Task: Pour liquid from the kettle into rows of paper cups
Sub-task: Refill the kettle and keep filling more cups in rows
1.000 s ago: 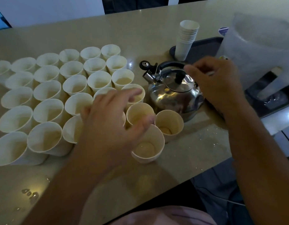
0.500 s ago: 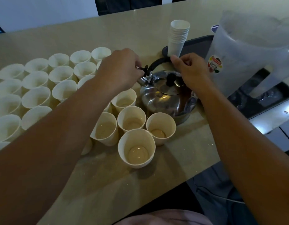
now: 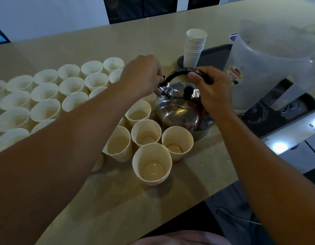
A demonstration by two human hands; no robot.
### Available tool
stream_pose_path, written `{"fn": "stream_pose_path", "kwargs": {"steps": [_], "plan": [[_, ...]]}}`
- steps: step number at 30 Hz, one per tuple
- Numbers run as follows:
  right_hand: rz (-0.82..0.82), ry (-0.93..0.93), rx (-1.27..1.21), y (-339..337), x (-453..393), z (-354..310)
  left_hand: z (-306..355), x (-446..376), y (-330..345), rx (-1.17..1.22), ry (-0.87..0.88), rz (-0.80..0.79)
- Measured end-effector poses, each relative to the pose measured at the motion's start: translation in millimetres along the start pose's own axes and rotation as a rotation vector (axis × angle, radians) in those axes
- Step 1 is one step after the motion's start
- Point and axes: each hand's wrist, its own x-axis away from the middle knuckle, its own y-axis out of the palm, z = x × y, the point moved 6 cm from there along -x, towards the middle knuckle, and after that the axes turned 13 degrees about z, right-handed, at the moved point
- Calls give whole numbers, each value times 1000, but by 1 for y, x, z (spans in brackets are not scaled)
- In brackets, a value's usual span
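Note:
A shiny steel kettle with a black arched handle stands on the beige counter. My right hand grips the top of that handle. My left hand reaches over the cups and pinches the cap at the kettle's spout. Rows of white paper cups fill the counter to the left. Several cups near the kettle hold a little liquid, the nearest one in front of the rest.
A stack of unused paper cups stands on a dark tray behind the kettle. A large translucent plastic jug stands at the right. A dark wet tray lies under it. The counter's front edge runs diagonally at the lower right.
My left hand left the near cups and moved up to the kettle's spout cap. My right hand closed round the kettle handle.

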Motion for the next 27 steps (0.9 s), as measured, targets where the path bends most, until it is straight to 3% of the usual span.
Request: {"fn": "stream_pose_path", "kwargs": {"steps": [18,22,27], "plan": [[213,-183,-110,-54,-52,-117,56,-16,-120,154,196,300],[189,-163,-98,-77,-46,-134,69,-4,-131,187,250,290],[113,-156,-110,-110,-32,-139,83,14,-133,251,303,164]]}}
